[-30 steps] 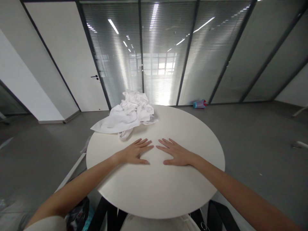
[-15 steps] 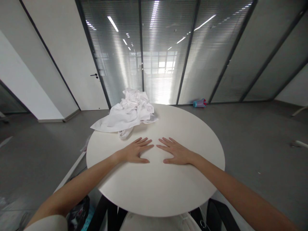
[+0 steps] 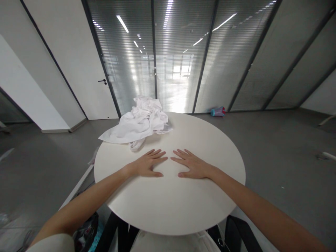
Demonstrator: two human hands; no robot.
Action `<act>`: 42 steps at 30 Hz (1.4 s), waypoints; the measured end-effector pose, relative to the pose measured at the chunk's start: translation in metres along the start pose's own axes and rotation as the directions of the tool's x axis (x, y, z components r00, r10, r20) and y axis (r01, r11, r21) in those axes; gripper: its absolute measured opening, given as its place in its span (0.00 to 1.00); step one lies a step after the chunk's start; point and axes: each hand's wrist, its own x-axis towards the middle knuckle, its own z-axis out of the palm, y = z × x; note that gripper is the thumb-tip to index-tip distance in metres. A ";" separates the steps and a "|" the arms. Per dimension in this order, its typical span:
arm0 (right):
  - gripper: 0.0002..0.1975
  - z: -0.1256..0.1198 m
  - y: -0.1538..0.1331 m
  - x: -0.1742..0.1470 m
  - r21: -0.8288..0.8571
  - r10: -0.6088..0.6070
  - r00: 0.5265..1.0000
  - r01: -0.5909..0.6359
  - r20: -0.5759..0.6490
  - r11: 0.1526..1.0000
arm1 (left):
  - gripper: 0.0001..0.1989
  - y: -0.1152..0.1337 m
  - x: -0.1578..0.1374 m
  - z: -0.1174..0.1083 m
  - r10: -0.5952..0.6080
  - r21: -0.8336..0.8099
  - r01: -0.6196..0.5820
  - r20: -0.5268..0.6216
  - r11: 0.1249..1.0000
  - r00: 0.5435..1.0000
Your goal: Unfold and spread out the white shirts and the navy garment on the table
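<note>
My left hand [image 3: 149, 163] lies flat on the round white table [image 3: 170, 206], palm down with its fingers spread. Across a small gap, my right hand [image 3: 192, 165] rests the same way, and its fingertips point towards those of the left. Neither hand holds anything. Beyond my left hand, a crumpled heap of white cloth [image 3: 141, 120] sits at the table's far left edge, with one corner sticking out past the rim. The cloth's exact kind is hidden by its folds. It does not touch my hands.
On the floor by the glass partition [image 3: 175, 70] lies a blue and red basket-like object [image 3: 217, 111]. A white door [image 3: 78, 63] stands at the left. Under the table's left side is a dark bag [image 3: 85, 232] with mixed contents.
Both hands stay in the same place on the table, and the cloth has not moved. Only the camera view has shifted very slightly.
</note>
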 end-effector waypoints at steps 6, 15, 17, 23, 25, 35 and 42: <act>0.42 0.001 0.000 0.000 0.010 -0.007 1.000 0.007 -0.015 1.000 | 0.42 0.000 0.000 0.000 0.010 -0.001 -0.010 -0.018 1.000 1.000; 0.42 0.002 0.000 0.001 -0.002 0.000 1.000 0.000 -0.019 1.000 | 0.42 -0.002 0.000 0.003 0.022 0.026 -0.021 -0.047 0.999 0.999; 0.41 0.003 0.000 0.000 -0.021 -0.008 0.999 0.007 -0.048 1.000 | 0.40 0.001 0.000 0.002 0.044 0.050 -0.039 -0.087 0.998 0.995; 0.15 -0.012 -0.003 0.010 -0.236 -0.018 0.953 -0.057 -0.304 0.970 | 0.15 0.001 0.003 -0.003 0.034 0.183 0.042 -0.396 0.982 0.918; 0.12 -0.022 -0.004 0.018 -0.346 -0.001 0.944 -0.119 -0.329 0.931 | 0.20 -0.006 0.003 -0.001 0.016 0.220 0.105 -0.484 0.970 0.875; 0.11 -0.007 0.006 0.049 -0.485 -0.036 0.967 -0.093 -0.251 0.870 | 0.16 -0.035 0.013 -0.053 -0.082 0.209 0.370 -0.768 0.905 0.636; 0.19 0.002 0.011 0.048 -0.488 -0.189 0.846 -0.095 -0.499 0.868 | 0.23 -0.081 0.079 -0.137 -0.401 -0.001 0.685 -0.811 0.728 0.426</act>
